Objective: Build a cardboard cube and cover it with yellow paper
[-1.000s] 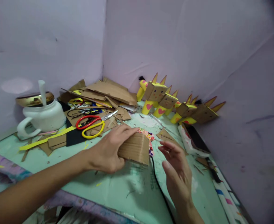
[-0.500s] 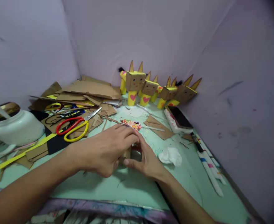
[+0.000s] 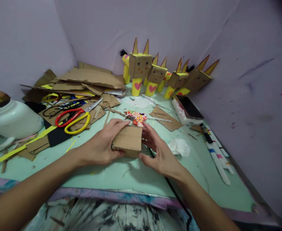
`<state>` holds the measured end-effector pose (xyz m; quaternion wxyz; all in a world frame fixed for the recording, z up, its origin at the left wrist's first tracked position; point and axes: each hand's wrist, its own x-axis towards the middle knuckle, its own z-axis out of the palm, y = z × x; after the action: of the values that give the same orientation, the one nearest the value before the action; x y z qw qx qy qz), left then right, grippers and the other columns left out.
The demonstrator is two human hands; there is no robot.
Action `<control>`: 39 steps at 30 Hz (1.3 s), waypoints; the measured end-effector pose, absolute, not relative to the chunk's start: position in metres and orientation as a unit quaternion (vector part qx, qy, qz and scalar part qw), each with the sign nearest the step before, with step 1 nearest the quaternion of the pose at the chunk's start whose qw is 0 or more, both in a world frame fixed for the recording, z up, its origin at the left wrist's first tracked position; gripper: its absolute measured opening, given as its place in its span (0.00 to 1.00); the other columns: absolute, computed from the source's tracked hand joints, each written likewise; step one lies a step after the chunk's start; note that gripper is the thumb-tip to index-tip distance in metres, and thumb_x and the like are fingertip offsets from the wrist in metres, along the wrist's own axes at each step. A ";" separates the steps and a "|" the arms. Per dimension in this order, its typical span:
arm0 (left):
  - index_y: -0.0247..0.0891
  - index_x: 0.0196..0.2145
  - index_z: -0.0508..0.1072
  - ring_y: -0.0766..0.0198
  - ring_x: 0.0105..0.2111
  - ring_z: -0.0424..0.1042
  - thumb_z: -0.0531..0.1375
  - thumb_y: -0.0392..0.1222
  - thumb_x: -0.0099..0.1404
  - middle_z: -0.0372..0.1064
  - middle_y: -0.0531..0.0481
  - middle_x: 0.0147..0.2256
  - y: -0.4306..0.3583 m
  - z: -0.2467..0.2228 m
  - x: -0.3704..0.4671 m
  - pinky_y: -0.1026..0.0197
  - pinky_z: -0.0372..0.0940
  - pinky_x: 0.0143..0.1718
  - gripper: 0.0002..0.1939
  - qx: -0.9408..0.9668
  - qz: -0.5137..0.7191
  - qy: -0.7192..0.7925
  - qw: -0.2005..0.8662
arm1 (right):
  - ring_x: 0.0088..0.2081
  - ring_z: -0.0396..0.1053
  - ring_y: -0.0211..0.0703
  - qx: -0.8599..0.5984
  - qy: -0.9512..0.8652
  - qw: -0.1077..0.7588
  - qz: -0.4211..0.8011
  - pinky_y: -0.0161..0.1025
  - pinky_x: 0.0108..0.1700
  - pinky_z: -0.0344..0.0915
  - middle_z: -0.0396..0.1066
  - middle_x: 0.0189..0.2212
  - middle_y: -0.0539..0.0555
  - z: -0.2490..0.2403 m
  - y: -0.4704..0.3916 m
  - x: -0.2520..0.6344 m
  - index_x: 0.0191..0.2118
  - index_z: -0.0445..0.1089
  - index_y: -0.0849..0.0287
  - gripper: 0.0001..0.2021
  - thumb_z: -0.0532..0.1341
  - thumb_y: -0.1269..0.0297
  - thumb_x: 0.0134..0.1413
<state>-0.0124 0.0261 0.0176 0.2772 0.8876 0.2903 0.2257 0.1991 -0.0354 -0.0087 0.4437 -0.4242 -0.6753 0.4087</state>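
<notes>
A small brown cardboard box (image 3: 128, 138) is held between my two hands above the front middle of the table. My left hand (image 3: 102, 144) wraps its left side, thumb along the top edge and fingers underneath. On the right side my right hand (image 3: 159, 152) curves about the box, with thumb and fingertips at its right corners and a gap at the palm. Just behind the box lies a bright spotted glue gun (image 3: 136, 117) with a white stick. A black cord (image 3: 177, 194) passes under my right hand and over the table's front edge.
Red-and-yellow-handled scissors (image 3: 77, 117) lie at left by piled cardboard (image 3: 90, 78) and a white pot (image 3: 13, 118). Several yellow horned cardboard figures (image 3: 141, 65) stand along the back. To the right are crumpled tissue (image 3: 179, 147), a phone (image 3: 190, 107) and markers (image 3: 218, 163).
My hands have drawn apart, the left one moving off the box's top to its left side, so the box now shows. The camera view has tilted down.
</notes>
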 end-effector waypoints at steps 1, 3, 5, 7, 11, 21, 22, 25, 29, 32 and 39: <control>0.42 0.61 0.52 0.49 0.55 0.59 0.63 0.39 0.54 0.56 0.41 0.53 0.026 0.017 -0.011 0.49 0.58 0.56 0.38 0.892 0.226 0.280 0.275 | 0.62 0.56 0.53 -0.424 -0.681 0.449 0.395 0.52 0.58 0.61 0.52 0.64 0.57 -0.008 -0.037 0.200 0.66 0.43 0.47 0.43 0.65 0.68 0.49; 0.41 0.61 0.53 0.51 0.52 0.61 0.62 0.38 0.55 0.55 0.41 0.51 0.024 0.018 -0.010 0.51 0.61 0.53 0.38 0.896 0.221 0.274 0.272 | 0.63 0.54 0.53 -0.423 -0.696 0.452 0.363 0.52 0.58 0.61 0.52 0.64 0.56 -0.007 -0.038 0.202 0.65 0.49 0.44 0.39 0.66 0.66 0.49; 0.38 0.61 0.53 0.52 0.51 0.63 0.62 0.38 0.55 0.54 0.40 0.50 0.023 0.019 -0.010 0.51 0.63 0.52 0.38 0.899 0.217 0.274 0.264 | 0.62 0.56 0.53 -0.420 -0.709 0.453 0.340 0.53 0.59 0.60 0.56 0.61 0.56 -0.005 -0.039 0.204 0.59 0.62 0.46 0.29 0.66 0.65 0.50; 0.35 0.61 0.52 0.50 0.52 0.63 0.62 0.38 0.54 0.53 0.38 0.52 0.021 0.019 -0.009 0.51 0.63 0.52 0.38 0.905 0.216 0.269 0.249 | 0.59 0.59 0.53 -0.420 -0.712 0.455 0.330 0.54 0.58 0.60 0.60 0.58 0.56 -0.004 -0.039 0.206 0.52 0.70 0.48 0.21 0.66 0.65 0.51; 0.34 0.62 0.51 0.48 0.54 0.60 0.61 0.35 0.52 0.52 0.36 0.55 0.022 0.018 -0.009 0.49 0.61 0.54 0.41 0.924 0.198 0.254 0.206 | 0.57 0.62 0.54 -0.425 -0.715 0.457 0.315 0.55 0.56 0.64 0.61 0.56 0.57 -0.006 -0.039 0.208 0.50 0.72 0.48 0.19 0.67 0.64 0.49; 0.36 0.63 0.48 0.43 0.54 0.60 0.61 0.39 0.54 0.50 0.34 0.57 0.022 0.012 -0.015 0.43 0.60 0.53 0.42 0.937 0.165 0.271 0.145 | 0.55 0.63 0.53 -0.413 -0.737 0.455 0.281 0.52 0.51 0.68 0.61 0.56 0.58 -0.008 -0.038 0.201 0.50 0.72 0.49 0.19 0.66 0.65 0.50; 0.35 0.63 0.48 0.43 0.53 0.60 0.61 0.39 0.54 0.51 0.34 0.57 0.022 0.012 -0.015 0.43 0.60 0.53 0.42 0.938 0.166 0.268 0.141 | 0.55 0.63 0.54 -0.411 -0.737 0.458 0.281 0.51 0.51 0.68 0.61 0.56 0.58 -0.008 -0.037 0.201 0.50 0.72 0.50 0.19 0.66 0.65 0.50; 0.35 0.63 0.48 0.43 0.53 0.61 0.61 0.40 0.54 0.51 0.33 0.57 0.022 0.013 -0.015 0.42 0.60 0.52 0.41 0.939 0.165 0.268 0.139 | 0.54 0.64 0.54 -0.402 -0.738 0.465 0.279 0.51 0.51 0.68 0.62 0.55 0.59 -0.009 -0.037 0.202 0.49 0.72 0.50 0.19 0.66 0.64 0.50; 0.35 0.63 0.48 0.42 0.54 0.60 0.61 0.40 0.54 0.51 0.33 0.57 0.021 0.013 -0.015 0.41 0.61 0.52 0.42 0.938 0.162 0.273 0.137 | 0.54 0.64 0.54 -0.392 -0.738 0.474 0.276 0.53 0.52 0.67 0.62 0.55 0.58 -0.011 -0.037 0.202 0.50 0.72 0.49 0.18 0.66 0.64 0.50; 0.35 0.63 0.48 0.42 0.53 0.60 0.61 0.39 0.53 0.51 0.32 0.57 0.021 0.012 -0.015 0.40 0.61 0.52 0.42 0.938 0.165 0.272 0.136 | 0.54 0.64 0.54 -0.392 -0.739 0.472 0.276 0.53 0.53 0.66 0.62 0.55 0.58 -0.011 -0.036 0.201 0.50 0.72 0.49 0.19 0.66 0.64 0.50; 0.36 0.63 0.48 0.43 0.53 0.61 0.61 0.40 0.54 0.51 0.33 0.57 0.023 0.009 -0.016 0.40 0.61 0.51 0.42 0.937 0.176 0.269 0.136 | 0.55 0.62 0.54 -0.388 -0.737 0.474 0.285 0.54 0.54 0.65 0.60 0.55 0.58 -0.013 -0.036 0.201 0.51 0.71 0.48 0.21 0.66 0.67 0.50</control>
<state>-0.0162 0.0226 0.0095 0.1355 0.9372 0.2688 0.1759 0.2009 -0.0365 -0.0127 0.4741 -0.3884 -0.7370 0.2850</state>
